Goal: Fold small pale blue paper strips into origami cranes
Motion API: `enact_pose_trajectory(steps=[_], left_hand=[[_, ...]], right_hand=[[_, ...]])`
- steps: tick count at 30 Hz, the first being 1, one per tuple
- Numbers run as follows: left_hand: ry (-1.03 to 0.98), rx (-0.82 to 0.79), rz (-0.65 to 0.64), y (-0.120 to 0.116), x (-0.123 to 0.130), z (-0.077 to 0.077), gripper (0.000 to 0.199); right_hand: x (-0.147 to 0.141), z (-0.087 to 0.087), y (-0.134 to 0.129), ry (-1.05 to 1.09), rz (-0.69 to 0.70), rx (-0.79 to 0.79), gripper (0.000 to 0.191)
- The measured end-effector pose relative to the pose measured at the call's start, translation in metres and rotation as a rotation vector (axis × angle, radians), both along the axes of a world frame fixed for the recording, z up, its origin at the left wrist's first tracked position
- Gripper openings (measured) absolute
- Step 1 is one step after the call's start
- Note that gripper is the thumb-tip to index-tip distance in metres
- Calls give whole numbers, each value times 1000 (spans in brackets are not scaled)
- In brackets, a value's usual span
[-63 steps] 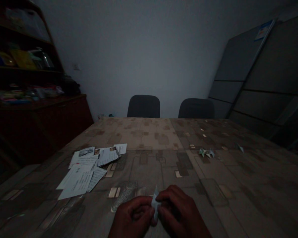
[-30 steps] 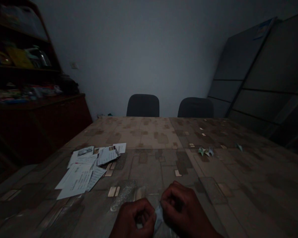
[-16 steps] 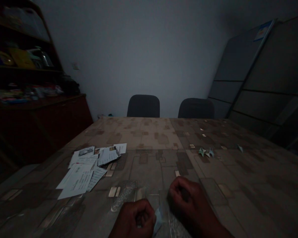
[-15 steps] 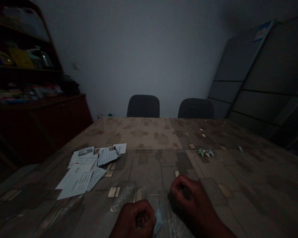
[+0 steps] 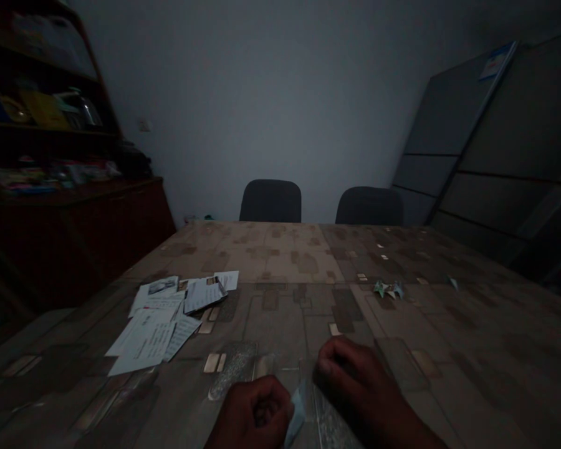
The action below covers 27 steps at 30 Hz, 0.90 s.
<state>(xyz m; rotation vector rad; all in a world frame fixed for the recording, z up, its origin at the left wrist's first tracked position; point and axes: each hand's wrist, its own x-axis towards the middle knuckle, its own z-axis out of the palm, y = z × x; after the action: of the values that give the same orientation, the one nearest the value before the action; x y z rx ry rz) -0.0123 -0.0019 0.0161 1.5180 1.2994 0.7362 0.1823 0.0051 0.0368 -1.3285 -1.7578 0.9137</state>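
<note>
At the near edge of the view, my left hand [image 5: 257, 413] is closed, pinching a small light-blue piece of folded paper [image 5: 297, 413] that sticks out to its right. My right hand [image 5: 355, 377] is curled over the table just right of the paper, thumb and fingers pressed together. Whether anything is between those fingers is hidden. Several small folded paper pieces [image 5: 388, 289] stand in a cluster farther off to the right, and another folded piece [image 5: 452, 282] lies beyond them.
A patterned cloth covers the table [image 5: 271, 324]. Loose printed sheets and cards [image 5: 144, 340] lie spread at the left. Two dark chairs [image 5: 271, 201] stand at the far edge. A filled shelf cabinet [image 5: 75, 199] is on the left, and grey panels [image 5: 442, 125] rise at the right.
My right hand has turned slightly and shifted a little left and down, nearer the folded paper. My left hand stays nearly in place, still pinching it.
</note>
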Motion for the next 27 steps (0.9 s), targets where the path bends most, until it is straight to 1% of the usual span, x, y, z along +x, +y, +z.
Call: enact_pose_trajectory(steps=[2,3,4,6,9,13,16,19,21,23,27], left_hand=[[-42,-17,26,-1,1,1,16],[-50,-11,34,-1,2,1,17],[-57,-5,35,-1,2,1,19],[-86,-14,22,-2,2,0,22],[-91,-45,19,-3,2,0,23],[-104,-118,71,-3,4,1,16],[-165,-160,94,-1,4,-3,12],[-257,-191,72,2,3,-9,9],[-336,-229,60,4,2,-12,10],[-372,-250,66,5,1,-12,11],[-300,-219,83,3,0,-9,9]], right_hand=[[-6,-6,-3,114,121,-109,16],[-10,-9,-4,151,160,-157,16],[-13,-12,-5,183,168,-171,15],[-18,-14,-7,220,129,-189,10],[-19,-12,-7,252,74,-191,10],[-16,-7,-6,230,86,-141,16],[-16,-8,-5,206,86,-96,18],[-16,-12,-6,212,48,-74,18],[-16,-12,-7,221,39,-77,18],[-16,-11,-8,219,40,-92,17],[-15,-5,-10,140,48,-111,13]])
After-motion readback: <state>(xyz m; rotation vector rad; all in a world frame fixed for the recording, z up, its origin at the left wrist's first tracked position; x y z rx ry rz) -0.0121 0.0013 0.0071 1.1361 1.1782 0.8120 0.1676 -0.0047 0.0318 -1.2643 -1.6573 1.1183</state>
